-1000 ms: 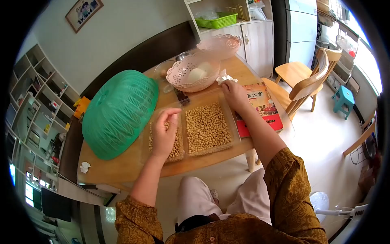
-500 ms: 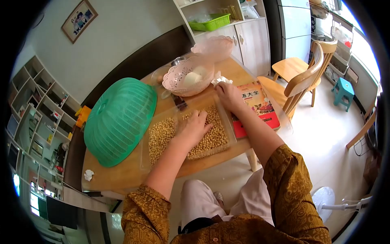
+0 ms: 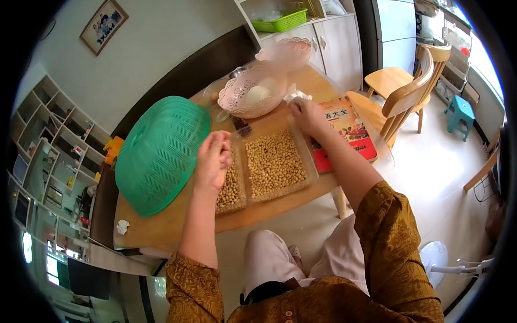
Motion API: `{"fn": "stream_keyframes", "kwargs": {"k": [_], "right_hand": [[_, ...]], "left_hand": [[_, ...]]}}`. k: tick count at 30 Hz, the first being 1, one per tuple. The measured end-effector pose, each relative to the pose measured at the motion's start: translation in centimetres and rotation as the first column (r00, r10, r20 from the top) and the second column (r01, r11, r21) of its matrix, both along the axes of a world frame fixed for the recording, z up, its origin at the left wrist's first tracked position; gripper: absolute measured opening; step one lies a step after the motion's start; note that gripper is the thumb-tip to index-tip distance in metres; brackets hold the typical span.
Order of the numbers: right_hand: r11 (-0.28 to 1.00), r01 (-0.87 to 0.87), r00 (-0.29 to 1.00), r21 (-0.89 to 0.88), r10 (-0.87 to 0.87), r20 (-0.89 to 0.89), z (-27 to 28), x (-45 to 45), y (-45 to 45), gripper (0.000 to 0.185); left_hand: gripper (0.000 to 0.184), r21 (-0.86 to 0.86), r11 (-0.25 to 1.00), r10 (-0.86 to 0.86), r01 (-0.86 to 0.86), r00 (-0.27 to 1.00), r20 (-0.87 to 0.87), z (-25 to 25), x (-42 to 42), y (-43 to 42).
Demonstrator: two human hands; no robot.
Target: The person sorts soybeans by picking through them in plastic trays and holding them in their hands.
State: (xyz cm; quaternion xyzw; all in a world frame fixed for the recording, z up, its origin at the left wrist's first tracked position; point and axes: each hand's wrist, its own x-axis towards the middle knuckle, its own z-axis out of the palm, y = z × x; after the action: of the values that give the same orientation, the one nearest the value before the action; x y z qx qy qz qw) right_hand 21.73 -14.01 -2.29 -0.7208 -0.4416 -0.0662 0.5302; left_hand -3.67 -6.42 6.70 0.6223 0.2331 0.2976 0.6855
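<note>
Two clear plastic trays of round, pale yellow beans stand side by side on the table. Over the upper part of the left tray (image 3: 230, 203) is my left hand (image 3: 213, 160), its fingers curled together; whatever they hold is hidden. The right tray (image 3: 311, 161) shows its beans (image 3: 276, 166) in full. At that tray's far right corner, my right hand (image 3: 307, 117) is closed, and I cannot make out anything in it. A crumpled white tissue (image 3: 295, 95) lies just beyond its fingers.
A green mesh food cover (image 3: 161, 156) stands at the left. Pink lace-edged baskets (image 3: 242, 97) sit behind the trays. A red book (image 3: 350, 129) lies at the right, near wooden chairs (image 3: 401, 99). Another crumpled tissue (image 3: 123, 226) is by the table's left edge.
My left hand has left the right tray's beans and moved left over the left tray, its fingers now curled. My right hand stays near the corner. The view has shifted slightly.
</note>
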Motion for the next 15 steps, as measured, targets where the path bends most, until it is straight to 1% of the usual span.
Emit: {"fn": "stream_keyframes", "kwargs": {"k": [2,3,5,6,8,9,11,12,14,15], "right_hand": [[1.0,-0.008,1.0,-0.021,0.008,-0.01,0.2,0.0,-0.2,0.022],[0.999,-0.009,1.0,-0.042,0.009,-0.007,0.2,0.0,-0.2,0.022],[1.0,-0.002,1.0,-0.029,0.001,-0.007,0.1,-0.1,-0.2,0.021],[1.0,0.0,1.0,-0.018,0.0,0.002,0.1,-0.1,-0.2,0.021],[1.0,-0.001,1.0,-0.009,0.001,0.012,0.0,-0.1,-0.2,0.021],[1.0,-0.001,1.0,-0.006,0.001,0.023,0.0,-0.1,-0.2,0.02],[1.0,0.0,0.999,-0.001,0.0,0.036,0.1,0.0,-0.1,0.02],[1.0,0.001,0.999,-0.009,-0.001,0.038,0.1,0.0,-0.2,0.02],[1.0,0.006,0.999,-0.019,-0.005,0.036,0.1,-0.1,-0.3,0.02],[1.0,0.007,0.999,-0.013,-0.006,0.039,0.0,-0.1,-0.3,0.02]], "left_hand": [[0.02,0.083,0.983,0.154,-0.162,0.983,0.096,-0.9,-1.8,1.6],[0.02,0.084,0.982,0.161,-0.168,0.983,0.085,-1.4,-2.4,1.8],[0.02,0.15,0.949,0.267,-0.278,0.959,0.091,-2.1,-3.2,2.3],[0.02,0.151,0.948,0.271,-0.281,0.959,0.088,-2.2,-3.3,2.4],[0.02,0.152,0.936,0.29,-0.317,0.94,0.178,-2.5,-3.4,2.4],[0.02,0.152,0.935,0.292,-0.319,0.94,0.179,-2.5,-3.3,2.2],[0.02,0.201,0.93,0.29,-0.307,0.951,0.112,-2.5,-3.1,1.8],[0.02,0.203,0.93,0.288,-0.306,0.951,0.112,-2.4,-3.1,1.7],[0.022,0.238,0.897,0.362,-0.372,0.928,0.084,-2.3,-3.0,1.5],[0.022,0.238,0.898,0.36,-0.369,0.929,0.083,-2.6,-3.0,1.8]]}}
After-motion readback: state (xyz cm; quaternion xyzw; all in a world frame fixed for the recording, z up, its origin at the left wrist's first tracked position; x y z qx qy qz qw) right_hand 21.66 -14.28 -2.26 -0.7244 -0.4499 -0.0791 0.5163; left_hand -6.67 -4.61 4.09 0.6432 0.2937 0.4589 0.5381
